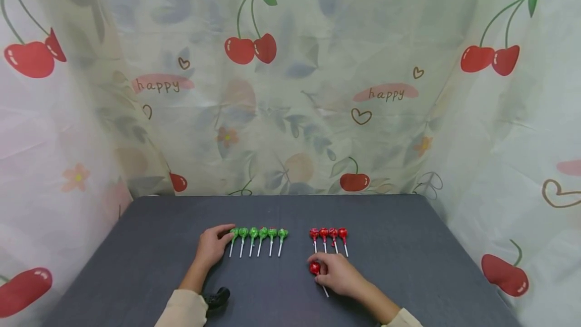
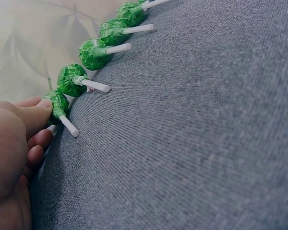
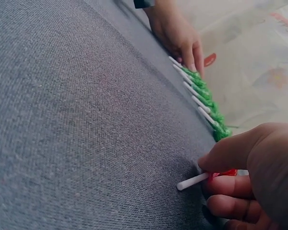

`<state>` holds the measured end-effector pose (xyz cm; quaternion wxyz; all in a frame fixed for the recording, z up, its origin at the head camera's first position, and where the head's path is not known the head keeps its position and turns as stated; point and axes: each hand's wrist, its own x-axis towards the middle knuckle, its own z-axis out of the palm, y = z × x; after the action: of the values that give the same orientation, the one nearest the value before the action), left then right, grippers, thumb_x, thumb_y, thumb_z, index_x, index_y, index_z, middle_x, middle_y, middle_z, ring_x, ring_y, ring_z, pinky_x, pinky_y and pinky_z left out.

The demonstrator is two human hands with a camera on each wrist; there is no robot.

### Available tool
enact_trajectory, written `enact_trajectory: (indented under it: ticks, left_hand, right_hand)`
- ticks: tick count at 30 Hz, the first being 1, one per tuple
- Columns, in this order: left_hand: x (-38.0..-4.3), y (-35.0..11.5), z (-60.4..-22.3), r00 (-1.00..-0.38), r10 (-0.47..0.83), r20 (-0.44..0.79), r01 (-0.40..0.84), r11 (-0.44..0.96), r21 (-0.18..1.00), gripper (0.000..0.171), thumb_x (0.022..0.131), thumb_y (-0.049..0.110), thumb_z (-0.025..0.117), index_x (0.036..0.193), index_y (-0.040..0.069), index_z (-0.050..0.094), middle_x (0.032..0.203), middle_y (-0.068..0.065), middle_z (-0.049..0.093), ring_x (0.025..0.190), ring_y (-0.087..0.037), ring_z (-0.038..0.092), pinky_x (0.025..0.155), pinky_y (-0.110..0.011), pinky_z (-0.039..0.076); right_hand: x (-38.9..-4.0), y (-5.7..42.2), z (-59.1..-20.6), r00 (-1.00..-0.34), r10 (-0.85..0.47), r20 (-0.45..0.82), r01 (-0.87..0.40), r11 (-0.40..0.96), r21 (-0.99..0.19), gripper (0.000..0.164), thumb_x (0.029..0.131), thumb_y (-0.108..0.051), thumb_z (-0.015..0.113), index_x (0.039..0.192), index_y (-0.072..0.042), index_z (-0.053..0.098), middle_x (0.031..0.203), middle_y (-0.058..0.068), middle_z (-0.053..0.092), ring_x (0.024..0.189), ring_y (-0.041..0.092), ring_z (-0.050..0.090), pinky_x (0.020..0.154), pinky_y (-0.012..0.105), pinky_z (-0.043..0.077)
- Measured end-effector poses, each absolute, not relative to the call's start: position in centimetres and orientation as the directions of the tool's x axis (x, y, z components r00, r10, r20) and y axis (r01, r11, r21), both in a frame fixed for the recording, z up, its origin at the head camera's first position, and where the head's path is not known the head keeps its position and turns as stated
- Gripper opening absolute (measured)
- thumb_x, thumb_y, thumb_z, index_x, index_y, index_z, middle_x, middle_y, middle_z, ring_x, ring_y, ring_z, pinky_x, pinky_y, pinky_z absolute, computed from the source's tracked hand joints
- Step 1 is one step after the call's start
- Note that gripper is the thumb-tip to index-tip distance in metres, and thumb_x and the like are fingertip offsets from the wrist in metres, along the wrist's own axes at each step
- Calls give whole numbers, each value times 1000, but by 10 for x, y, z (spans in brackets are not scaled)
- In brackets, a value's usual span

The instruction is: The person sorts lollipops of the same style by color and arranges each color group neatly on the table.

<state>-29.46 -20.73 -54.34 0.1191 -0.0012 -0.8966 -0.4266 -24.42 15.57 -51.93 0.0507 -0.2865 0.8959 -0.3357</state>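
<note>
Several green-wrapped lollipops [image 1: 263,232] lie in a row, their white sticks toward me. At that row's left end, my left hand [image 1: 212,247] pinches the head of the outermost green lollipop [image 2: 57,106] between thumb and fingers. To the right, a shorter row of red-wrapped lollipops [image 1: 333,233] lies level with the green ones. Just in front of this red row, my right hand [image 1: 338,274] holds another red lollipop [image 1: 314,268] near its head, the stick [image 3: 193,181] slanting toward me. In the right wrist view, my fingers hide most of its red head.
A dark grey cloth-covered table [image 1: 272,307] lies under everything. Beside the left forearm is a black curved object [image 1: 218,298], apparently part of the wrist gear. A curtain printed with cherries [image 1: 290,115] hangs behind the table and along both sides.
</note>
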Motion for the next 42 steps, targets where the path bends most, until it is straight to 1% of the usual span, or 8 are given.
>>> enact_trajectory:
  ticks: [7,15,20,27,31,35,42]
  left_hand:
    - [-293,-206,-544,-972,-105,208,94,639,764,28,92,12,67,120,7,70,117,-14,67,112,-33,59,93,-51,45]
    - [-293,-206,-544,-973,-115,200,79,651,755,28,92,13,68,120,8,70,116,-13,68,112,-34,59,94,-51,45]
    - [-293,-207,-543,-972,-114,203,83,646,759,29,92,13,68,120,8,70,116,-14,68,112,-34,59,94,-51,45]
    - [-293,-207,-543,-972,-107,210,90,656,750,29,92,13,68,120,8,70,117,-14,67,112,-34,59,94,-51,45]
    - [-294,-207,-543,-973,-103,207,91,653,752,29,92,13,67,120,8,70,117,-14,67,113,-35,59,93,-52,45]
    - [-295,-207,-542,-971,-101,215,100,646,756,28,92,13,68,120,8,70,117,-14,67,112,-34,59,93,-51,45]
    - [-295,-208,-541,-972,-96,213,101,652,752,28,92,12,68,120,7,70,117,-14,67,112,-34,59,93,-51,45]
  right_hand:
    - [-245,158,-518,-837,-528,142,-484,594,-643,36,74,2,71,108,-10,69,61,-12,50,53,2,47,48,22,40]
    - [-253,166,-502,-868,-459,189,-464,615,-637,35,77,1,69,110,-9,69,64,-9,53,56,5,49,51,25,43]
    - [-260,172,-486,-894,-393,215,-434,643,-631,34,78,1,69,110,-10,69,66,-8,53,57,7,49,49,25,43]
    - [-275,186,-473,-936,-264,233,-351,680,-644,35,80,1,71,112,-13,69,66,-6,54,56,11,48,49,26,41]
    - [-284,197,-474,-951,-193,240,-307,671,-675,34,80,1,72,113,-10,69,66,-4,55,56,14,49,50,28,41]
    - [-292,207,-479,-955,-163,248,-292,663,-689,35,81,0,72,115,-6,68,66,-3,56,57,15,50,51,29,42]
    - [-301,223,-494,-963,-147,227,-260,738,-623,35,81,1,69,116,-4,67,64,-3,52,56,14,47,53,30,40]
